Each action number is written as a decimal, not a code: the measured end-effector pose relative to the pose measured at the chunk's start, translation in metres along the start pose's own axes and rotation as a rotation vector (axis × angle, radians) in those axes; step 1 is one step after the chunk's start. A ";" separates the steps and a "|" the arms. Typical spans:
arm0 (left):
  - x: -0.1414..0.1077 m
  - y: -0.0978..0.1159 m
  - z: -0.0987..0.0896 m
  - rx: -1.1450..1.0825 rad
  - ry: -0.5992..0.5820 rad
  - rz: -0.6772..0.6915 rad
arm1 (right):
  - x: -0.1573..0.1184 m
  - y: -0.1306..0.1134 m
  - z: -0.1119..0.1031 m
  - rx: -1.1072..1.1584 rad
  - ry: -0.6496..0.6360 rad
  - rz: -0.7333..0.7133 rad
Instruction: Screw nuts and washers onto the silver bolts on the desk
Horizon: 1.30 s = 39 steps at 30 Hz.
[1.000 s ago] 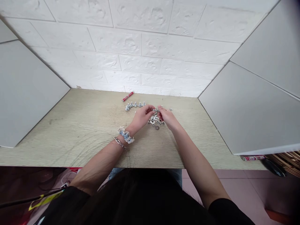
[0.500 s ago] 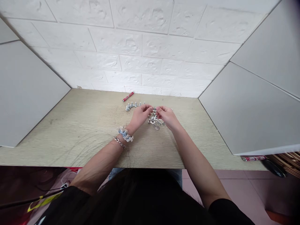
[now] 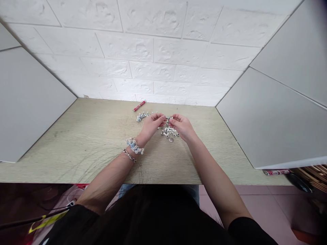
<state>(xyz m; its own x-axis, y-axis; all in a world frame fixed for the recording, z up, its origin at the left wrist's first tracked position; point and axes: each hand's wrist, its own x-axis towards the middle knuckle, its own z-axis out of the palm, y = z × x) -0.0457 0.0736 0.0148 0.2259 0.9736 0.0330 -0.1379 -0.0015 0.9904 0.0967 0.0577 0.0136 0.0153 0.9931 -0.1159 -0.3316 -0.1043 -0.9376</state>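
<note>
A small metal bolt (image 3: 168,118) spans the gap between my two hands, lying roughly sideways. My left hand (image 3: 152,125) pinches its left end with thumb and fingers. At the right end the fingertips of my right hand (image 3: 183,127) are closed on it too; whether a nut or washer is on the bolt is too small to tell. Just below the hands lie loose nuts (image 3: 167,136) and flat washers (image 3: 171,140) in a heap. Several bolts (image 3: 143,114) stand upright on their heads in a row behind my left hand, which hides part of the row.
A red tube-shaped item (image 3: 139,105) lies near the white brick wall (image 3: 166,73). Grey panels (image 3: 278,115) close off both sides of the wooden table (image 3: 102,136). At the right front edge are another red tube (image 3: 276,172) and a brown woven basket (image 3: 313,177).
The bolt between my hands has turned from about upright to sideways. Both hands stay close together in nearly the same place above the heap.
</note>
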 end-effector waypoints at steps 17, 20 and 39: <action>-0.006 0.003 0.000 0.060 0.024 -0.109 | -0.001 0.004 0.000 0.246 -0.076 0.143; -0.006 0.002 0.002 0.230 -0.010 -0.026 | 0.000 0.007 0.000 0.263 -0.084 0.135; -0.003 -0.001 -0.002 0.320 0.038 0.009 | -0.005 0.003 0.004 0.316 -0.095 0.188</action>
<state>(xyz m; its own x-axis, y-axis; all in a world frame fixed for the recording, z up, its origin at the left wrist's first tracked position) -0.0484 0.0713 0.0136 0.1886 0.9811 0.0426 0.1718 -0.0757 0.9822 0.0916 0.0529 0.0129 -0.1560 0.9602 -0.2316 -0.5951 -0.2785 -0.7538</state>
